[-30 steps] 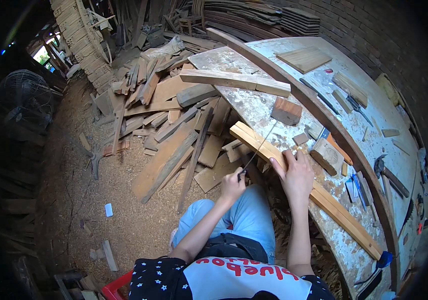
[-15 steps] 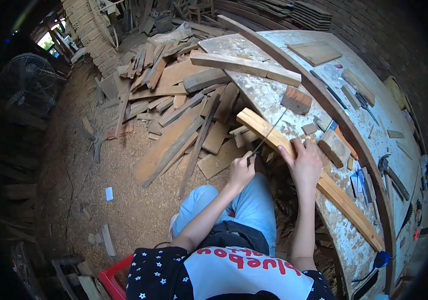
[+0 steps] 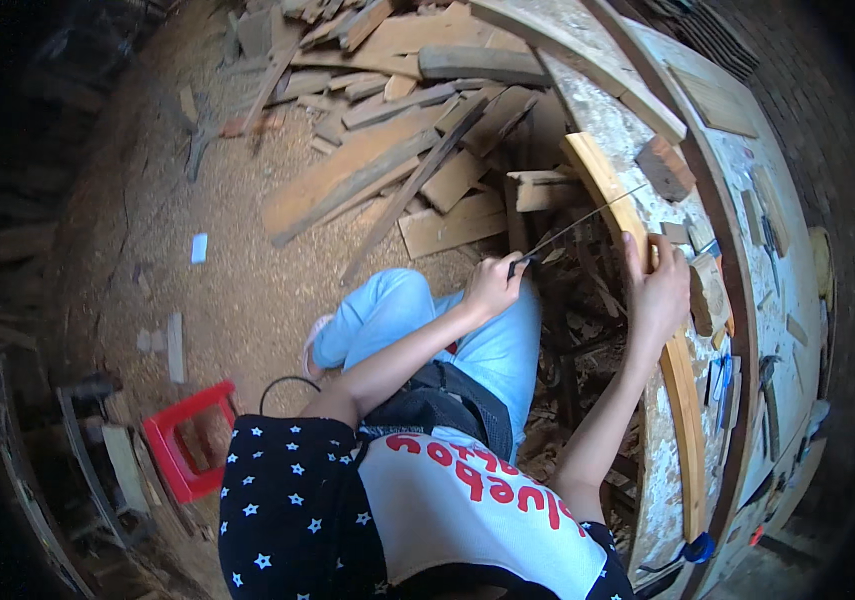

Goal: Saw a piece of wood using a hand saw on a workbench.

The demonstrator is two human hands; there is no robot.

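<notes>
Sawdust and offcuts covered the workshop floor (image 3: 238,290), and a pale, paint-spattered tabletop (image 3: 748,190) curved along the person's right side.

The left hand (image 3: 493,287) was observed closed around the dark handle of a thin saw blade (image 3: 588,220). The right hand (image 3: 658,290) was laid flat, fingers extended, pressing on a long wooden strip (image 3: 598,180) at the near edge of the tabletop. The strip's long axis was seen to run along that edge, away from the person at the upper end and back beside the right forearm at the lower end. The blade was angled up and to the right from the left hand, its far end crossing the strip just beyond the right hand's fingertips. The right hand was the nearer to the strip, in contact with it; the left hand was kept apart from it, over the knee in light blue trousers (image 3: 398,310).

The strip appeared smooth, light yellow-brown and narrow. The blade appeared slender and metallic; teeth could not be made out.

A reddish-brown block (image 3: 666,167) was noted on the tabletop beyond the strip, and a small wood block (image 3: 710,292) just right of the right hand. Rough planks (image 3: 398,150) were heaped on the floor beyond the knee. A red plastic stool (image 3: 188,440) was recorded at the lower left.
</notes>
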